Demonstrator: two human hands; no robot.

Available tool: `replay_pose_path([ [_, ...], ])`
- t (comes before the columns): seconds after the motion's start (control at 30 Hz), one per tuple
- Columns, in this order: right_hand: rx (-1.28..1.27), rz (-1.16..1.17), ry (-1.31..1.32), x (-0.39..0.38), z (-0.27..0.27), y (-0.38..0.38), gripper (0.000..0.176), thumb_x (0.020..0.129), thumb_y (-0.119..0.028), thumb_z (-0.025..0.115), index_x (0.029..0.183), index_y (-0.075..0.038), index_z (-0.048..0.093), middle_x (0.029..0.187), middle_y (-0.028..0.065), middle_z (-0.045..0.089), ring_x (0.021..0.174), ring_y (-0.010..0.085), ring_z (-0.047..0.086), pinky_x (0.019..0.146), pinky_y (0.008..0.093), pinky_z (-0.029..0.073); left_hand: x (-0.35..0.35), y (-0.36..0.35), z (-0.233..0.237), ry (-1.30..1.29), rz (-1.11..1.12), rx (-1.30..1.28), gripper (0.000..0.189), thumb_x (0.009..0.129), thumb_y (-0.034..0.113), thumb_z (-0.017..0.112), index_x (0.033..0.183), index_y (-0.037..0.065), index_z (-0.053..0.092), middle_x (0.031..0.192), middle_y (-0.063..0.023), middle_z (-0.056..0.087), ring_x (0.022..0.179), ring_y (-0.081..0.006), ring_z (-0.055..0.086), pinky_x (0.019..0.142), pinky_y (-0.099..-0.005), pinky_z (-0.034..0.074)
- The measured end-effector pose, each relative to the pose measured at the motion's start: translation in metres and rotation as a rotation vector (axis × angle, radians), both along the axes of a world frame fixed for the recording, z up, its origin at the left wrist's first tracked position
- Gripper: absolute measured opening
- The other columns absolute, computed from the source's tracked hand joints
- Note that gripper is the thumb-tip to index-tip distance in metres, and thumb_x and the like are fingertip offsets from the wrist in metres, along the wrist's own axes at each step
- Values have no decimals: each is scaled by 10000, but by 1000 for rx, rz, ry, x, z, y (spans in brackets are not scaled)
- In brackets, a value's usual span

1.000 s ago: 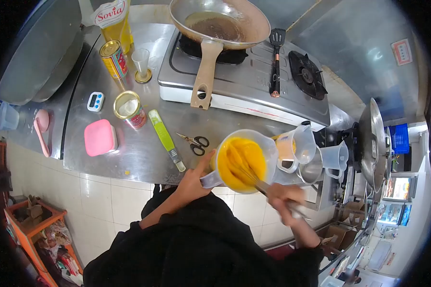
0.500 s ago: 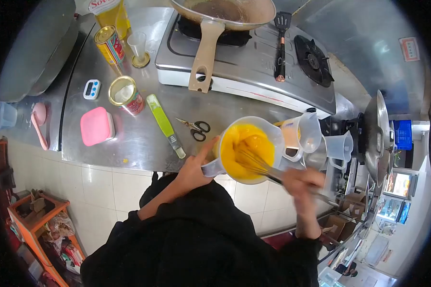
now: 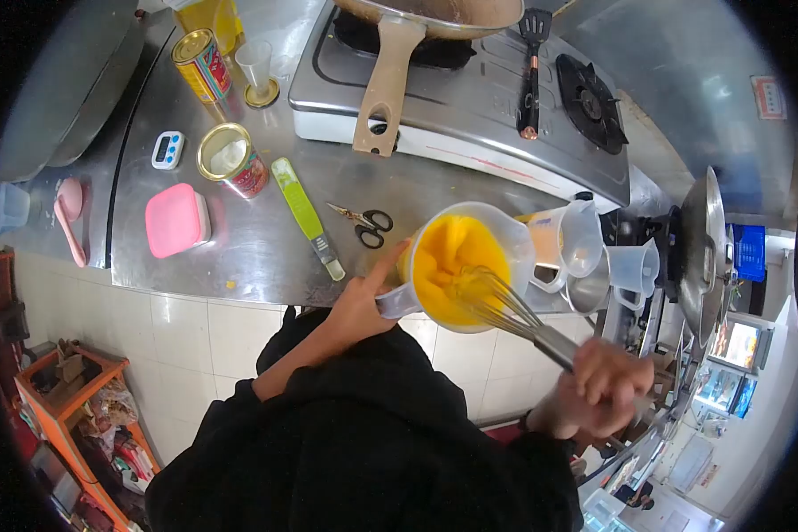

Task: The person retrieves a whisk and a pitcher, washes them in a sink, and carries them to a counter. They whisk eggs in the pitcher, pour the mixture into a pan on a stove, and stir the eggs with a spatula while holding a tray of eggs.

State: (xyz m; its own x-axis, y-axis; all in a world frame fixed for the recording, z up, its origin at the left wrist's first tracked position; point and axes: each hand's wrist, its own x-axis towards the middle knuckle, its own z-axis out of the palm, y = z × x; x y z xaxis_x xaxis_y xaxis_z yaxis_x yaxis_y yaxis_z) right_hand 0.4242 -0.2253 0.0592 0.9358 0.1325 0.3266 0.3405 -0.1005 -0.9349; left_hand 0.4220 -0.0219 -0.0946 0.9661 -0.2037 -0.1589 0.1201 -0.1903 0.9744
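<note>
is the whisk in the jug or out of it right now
In: the whisk has its wire head down in the yellow mix inside the jug, right hand gripping its handle, left hand holding the jug.

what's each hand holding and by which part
The left hand grips the clear plastic jug of yellow liquid by its handle; the right hand grips the metal wire whisk by its handle.

Whisk in jug, scissors to L
</note>
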Motion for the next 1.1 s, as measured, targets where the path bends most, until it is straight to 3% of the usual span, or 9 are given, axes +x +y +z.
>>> replay_pose_path([
  [0.03, 442, 147, -32, -1, 4, 1, 113, 750, -128, 484, 640, -122, 462, 528, -38, 442, 483, 111, 390, 469, 226, 314, 2, 1, 0, 13, -15, -30, 856, 572, 33, 622, 1283, 198, 175, 621, -150, 574, 630, -315, 576, 593, -338, 450],
  [0.17, -669, -62, 69, 7, -18, -10, 216, 799, -246, 422, 614, -139, 389, 475, -34, 420, 380, 91, 356, 451, 239, 327, 1, 0, -4, -16, 15, -4, 860, 574, 38, 626, 1285, 195, 168, 624, -152, 576, 642, -317, 577, 604, -342, 449],
  [0.3, 485, 307, -183, 6, -22, -5, 168, 797, -226, 431, 684, -105, 399, 547, -5, 451, 497, 122, 419, 465, 276, 332, 4, 7, 1, 73, -46, -25, 864, 578, 49, 635, 1286, 200, 164, 618, -151, 576, 633, -313, 579, 597, -340, 449],
  [0.4, -713, -67, -64, 7, -20, -6, 161, 762, -168, 410, 618, -121, 357, 477, -13, 392, 397, 67, 345, 429, 271, 331, -2, 0, -10, -74, 24, -63, 872, 577, 51, 636, 1288, 208, 156, 625, -152, 577, 638, -318, 578, 597, -342, 452],
  [0.47, 476, 229, -2, 7, 17, 13, 198, 733, -139, 500, 567, -100, 398, 558, 9, 474, 525, 112, 452, 479, 229, 327, 2, 1, -3, -55, 5, -30, 871, 574, 43, 635, 1286, 211, 161, 643, -156, 582, 648, -318, 579, 596, -335, 456],
  [0.63, -573, -202, 89, 1, 11, 22, 232, 765, -148, 419, 545, -119, 350, 520, -2, 473, 450, 79, 430, 442, 198, 327, 0, 1, -1, 41, -9, -40, 867, 573, 31, 630, 1283, 207, 166, 666, -165, 585, 677, -320, 579, 604, -336, 455],
  [0.7, 483, 260, -20, 5, 18, 18, 170, 763, -135, 444, 602, -89, 412, 598, 33, 500, 525, 123, 454, 492, 235, 339, 1, 1, 0, 40, -3, -64, 866, 573, 27, 629, 1283, 205, 166, 663, -165, 585, 678, -320, 580, 602, -336, 453],
  [0.77, -547, 56, 313, 3, -44, -18, 145, 757, -52, 450, 616, -86, 455, 520, 25, 442, 527, 167, 479, 497, 283, 410, -1, 1, -4, -10, 14, -63, 863, 571, 19, 622, 1283, 194, 168, 654, -165, 583, 680, -324, 578, 605, -331, 452],
  [1.1, 412, -275, 78, 13, -58, 3, 179, 788, -131, 433, 651, -67, 338, 585, 53, 417, 562, 120, 391, 556, 256, 322, 1, -30, -11, -56, 54, -65, 893, 597, 0, 605, 1292, 143, 63, 663, -166, 590, 680, -309, 594, 621, -333, 449],
])
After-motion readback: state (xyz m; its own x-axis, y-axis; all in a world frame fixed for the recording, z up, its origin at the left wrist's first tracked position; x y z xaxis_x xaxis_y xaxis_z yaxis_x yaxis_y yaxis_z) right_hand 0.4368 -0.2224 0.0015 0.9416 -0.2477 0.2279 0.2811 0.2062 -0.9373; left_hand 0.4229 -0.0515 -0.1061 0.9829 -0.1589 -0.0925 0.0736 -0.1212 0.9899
